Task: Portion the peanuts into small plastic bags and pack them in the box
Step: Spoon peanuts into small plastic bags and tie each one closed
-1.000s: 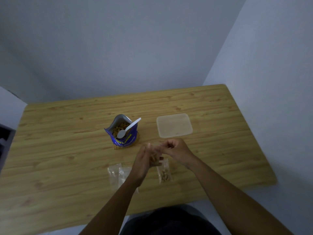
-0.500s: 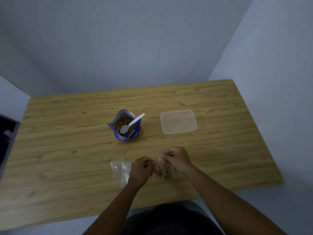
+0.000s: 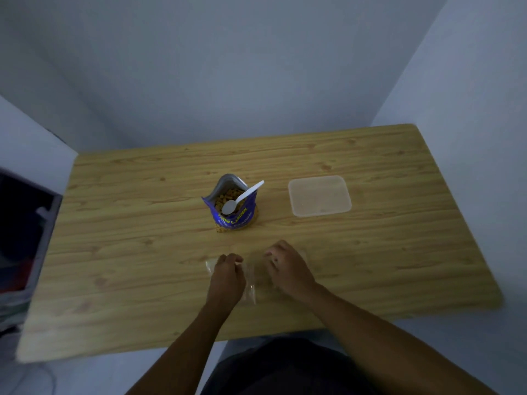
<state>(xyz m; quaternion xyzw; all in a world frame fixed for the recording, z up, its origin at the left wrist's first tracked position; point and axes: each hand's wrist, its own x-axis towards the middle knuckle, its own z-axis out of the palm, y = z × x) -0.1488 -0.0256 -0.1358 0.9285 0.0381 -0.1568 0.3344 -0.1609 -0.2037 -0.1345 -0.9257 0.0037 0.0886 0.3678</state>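
Observation:
An open blue peanut bag (image 3: 233,216) stands mid-table with a white plastic spoon (image 3: 243,197) resting in it. To its right sits a clear plastic box (image 3: 319,199). Near the front edge, my left hand (image 3: 227,276) lies curled over flat empty small plastic bags (image 3: 250,287). My right hand (image 3: 286,269) is down on the table with its fingers curled on a small bag of peanuts, which it mostly hides. A faint clear edge (image 3: 302,255) of that bag shows beside it. The image is blurred here, so the left hand's grip is unclear.
The wooden table (image 3: 128,252) stands in a corner, with grey walls behind and to the right. A dark cluttered unit (image 3: 20,238) sits past its left edge. My dark-clothed lap (image 3: 285,366) is below the front edge.
Both hands held the filled small bag above the table, then dropped toward the front edge. They are now apart and resting on the table. The camera view shifted.

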